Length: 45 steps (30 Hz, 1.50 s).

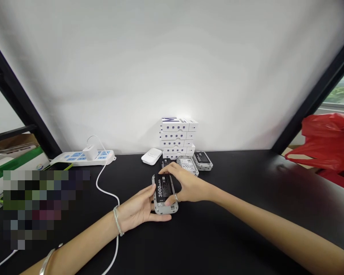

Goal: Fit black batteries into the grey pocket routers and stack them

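My left hand [137, 210] cradles a small grey device [164, 208] with its back off, fingers curled under and around its left edge. A black battery [164, 188] marked 3000mAh lies in the device's bay. My right hand [186, 186] rests on top of it, fingertips pinching the battery's far end. Both hands hover just above the black table [246, 214], near its middle.
Behind the hands stands a stack of white boxes [177, 136], with two open-backed devices [195, 163] and a white cover [151, 156] beside it. A white power strip [83, 157] with a plugged charger and trailing cable [109, 193] lies at left. A red bag [326, 141] sits at right.
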{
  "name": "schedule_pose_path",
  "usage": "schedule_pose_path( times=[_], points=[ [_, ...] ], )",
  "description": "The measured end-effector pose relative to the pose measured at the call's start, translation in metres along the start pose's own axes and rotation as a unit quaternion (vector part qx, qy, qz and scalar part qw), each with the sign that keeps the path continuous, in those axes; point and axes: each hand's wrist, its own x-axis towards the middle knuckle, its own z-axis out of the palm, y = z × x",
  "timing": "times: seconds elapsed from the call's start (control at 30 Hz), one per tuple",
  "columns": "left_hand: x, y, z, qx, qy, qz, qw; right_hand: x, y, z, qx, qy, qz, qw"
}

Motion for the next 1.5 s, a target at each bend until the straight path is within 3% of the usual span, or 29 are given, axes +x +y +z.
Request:
schedule_pose_path(
  times=[0.17,0.47,0.67,0.77,0.87,1.0,1.13,1.23,1.33,1.5],
  points=[
    [0.0,0.0,0.0,0.005,0.003,0.005,1.0,0.0,-0.007,-0.002,-0.056,0.066,0.022,0.996],
    [0.0,0.0,0.002,-0.009,0.016,0.015,1.0,-0.006,-0.006,0.0,-0.032,0.004,0.023,0.999],
    [0.002,-0.004,-0.001,-0.009,0.01,0.048,0.999,-0.008,-0.004,0.015,-0.094,-0.02,0.001,0.995],
    [0.0,-0.002,0.001,0.005,-0.001,0.033,0.999,-0.013,-0.004,0.019,-0.079,0.011,0.008,0.997],
    [-0.002,0.002,0.001,0.004,-0.03,-0.007,1.0,-0.033,-0.001,0.01,-0.06,0.057,-0.015,0.996],
    [-0.001,0.005,-0.001,-0.014,-0.044,-0.039,0.998,-0.079,0.019,-0.018,-0.102,0.045,-0.01,0.994],
    [0.002,0.006,-0.004,-0.009,-0.048,-0.061,0.997,-0.109,0.054,-0.037,-0.149,0.015,0.07,0.986],
    [0.003,0.006,-0.003,-0.006,-0.035,-0.059,0.998,-0.112,0.079,-0.036,-0.146,0.015,0.114,0.983],
    [0.002,0.005,-0.001,0.002,-0.032,-0.054,0.998,-0.108,0.093,-0.034,-0.133,0.034,0.103,0.985],
    [0.001,0.004,0.001,0.01,-0.022,-0.054,0.998,-0.092,0.093,-0.047,-0.127,0.06,0.061,0.988]
  ],
)
